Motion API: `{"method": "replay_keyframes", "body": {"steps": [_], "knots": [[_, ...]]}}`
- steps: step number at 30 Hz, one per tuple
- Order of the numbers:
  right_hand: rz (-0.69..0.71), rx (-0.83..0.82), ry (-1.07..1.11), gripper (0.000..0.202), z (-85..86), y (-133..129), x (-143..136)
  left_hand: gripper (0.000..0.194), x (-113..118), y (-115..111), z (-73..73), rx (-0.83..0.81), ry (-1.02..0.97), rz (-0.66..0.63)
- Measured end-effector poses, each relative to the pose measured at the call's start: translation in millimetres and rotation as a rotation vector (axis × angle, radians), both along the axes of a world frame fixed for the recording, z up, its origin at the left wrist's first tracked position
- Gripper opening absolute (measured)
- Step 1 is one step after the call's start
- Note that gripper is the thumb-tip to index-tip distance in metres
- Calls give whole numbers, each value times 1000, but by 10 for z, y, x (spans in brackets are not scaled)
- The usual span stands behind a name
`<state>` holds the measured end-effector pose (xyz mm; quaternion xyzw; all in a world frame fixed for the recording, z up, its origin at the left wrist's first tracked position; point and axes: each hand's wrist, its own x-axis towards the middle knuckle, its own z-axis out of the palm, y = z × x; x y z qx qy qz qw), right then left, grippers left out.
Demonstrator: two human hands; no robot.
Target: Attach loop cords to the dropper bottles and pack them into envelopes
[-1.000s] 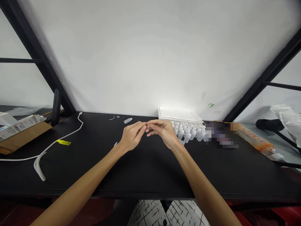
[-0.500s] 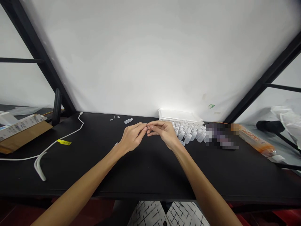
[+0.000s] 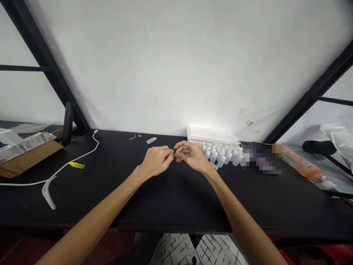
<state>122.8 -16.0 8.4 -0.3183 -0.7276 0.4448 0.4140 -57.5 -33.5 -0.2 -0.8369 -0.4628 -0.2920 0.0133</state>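
My left hand (image 3: 158, 160) and my right hand (image 3: 191, 154) meet fingertip to fingertip above the black table, both closed in a pinch. Between the fingertips shows a tiny pale thing (image 3: 174, 155), too small to name. Just right of my right hand stand several small white squeeze bottles (image 3: 221, 161) with capped tips. A single small bottle (image 3: 151, 140) without a cap lies on its side behind my left hand. Farther left lie a thin white strip (image 3: 132, 137) and a small white ring (image 3: 139, 135). Another pale object is mostly hidden by my left wrist.
A stack of white sheets (image 3: 212, 134) lies against the wall behind the bottles. A white cable (image 3: 62, 170) with a yellow tag (image 3: 76, 165) runs along the left. At the far left is a cardboard box (image 3: 30, 152); an orange-and-clear package (image 3: 303, 165) lies right.
My fingertips have dropped slightly, and the right fingers have curled and shifted a little away from the left ones. The whole view has shifted slightly.
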Motion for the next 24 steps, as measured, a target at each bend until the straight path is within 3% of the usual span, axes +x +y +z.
{"method": "replay_keyframes", "body": {"steps": [14, 17, 24], "knots": [[64, -69, 26, 9, -15, -57, -53, 37, 44, -38, 13, -28, -6, -8], [43, -56, 35, 9, -14, -50, -55, 35, 31, -20, 38, -68, -124, -54], [-30, -95, 208, 27, 96, -64, -47, 32, 31, -12, 88, -287, -666, -218]]}}
